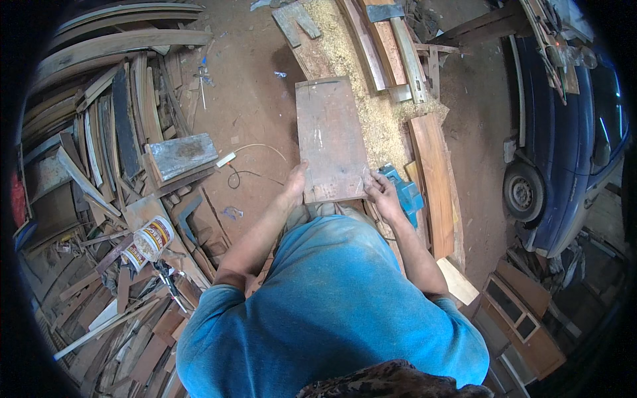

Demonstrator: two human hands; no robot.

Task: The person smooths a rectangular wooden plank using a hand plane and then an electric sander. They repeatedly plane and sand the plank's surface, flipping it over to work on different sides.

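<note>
A worn wooden board (332,134), greyish brown with pale paint specks, is held in front of my body. My left hand (297,180) grips its near left edge, the thumb on the upper face. At the near right corner my right hand (382,193) holds the board, fingers resting on its top. Just right of that hand sits a teal power tool (409,196), perhaps an electric planer, partly hidden by the hand. Beneath and beyond the board is a workbench strewn with pale wood shavings (375,119).
A reddish-brown plank (434,186) lies along the bench's right side. A hatchet (385,13) and several timbers (383,45) rest at the far end. Scrap wood (99,144) and plastic buckets (153,238) crowd the left. A power strip (226,159) lies leftward; a blue vehicle (557,149) stands right.
</note>
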